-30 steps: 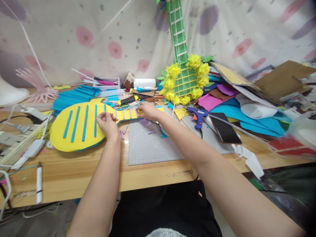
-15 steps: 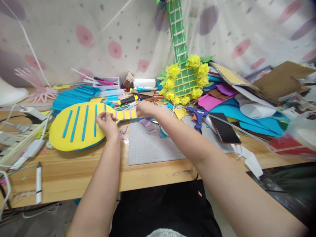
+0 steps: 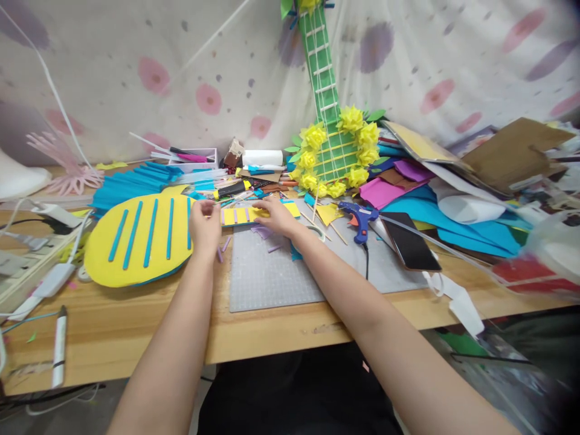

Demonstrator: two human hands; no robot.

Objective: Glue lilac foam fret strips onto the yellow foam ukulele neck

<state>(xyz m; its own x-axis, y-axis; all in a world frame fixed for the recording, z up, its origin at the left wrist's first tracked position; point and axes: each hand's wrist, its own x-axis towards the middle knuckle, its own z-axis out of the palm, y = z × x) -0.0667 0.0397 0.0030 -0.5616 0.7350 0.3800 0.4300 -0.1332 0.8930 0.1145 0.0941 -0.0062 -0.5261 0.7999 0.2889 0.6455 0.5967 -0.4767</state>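
Note:
A yellow foam guitar shape [image 3: 145, 254] with blue strips lies flat on the wooden table [image 3: 136, 329]. Its narrow yellow neck [image 3: 240, 215] carries small purple strips. My left hand [image 3: 205, 223] rests where body and neck meet, fingers curled and pinched at the neck's edge. My right hand [image 3: 277, 216] presses down on the neck further right, fingers bent over it. Loose purple strips [image 3: 267, 232] lie on the grey cutting mat [image 3: 281, 272] just below both hands.
A blue glue gun [image 3: 360, 216] and a black phone [image 3: 408, 244] lie right of the mat. A green paper guitar with yellow flowers [image 3: 335, 151] leans on the cloth backdrop. Coloured foam sheets [image 3: 453, 223] pile at the right; cables and a power strip [image 3: 31, 241] crowd the left.
My right hand slid along the neck toward me and now presses it flat. The left hand moved up onto the neck's base. The camera view dipped slightly.

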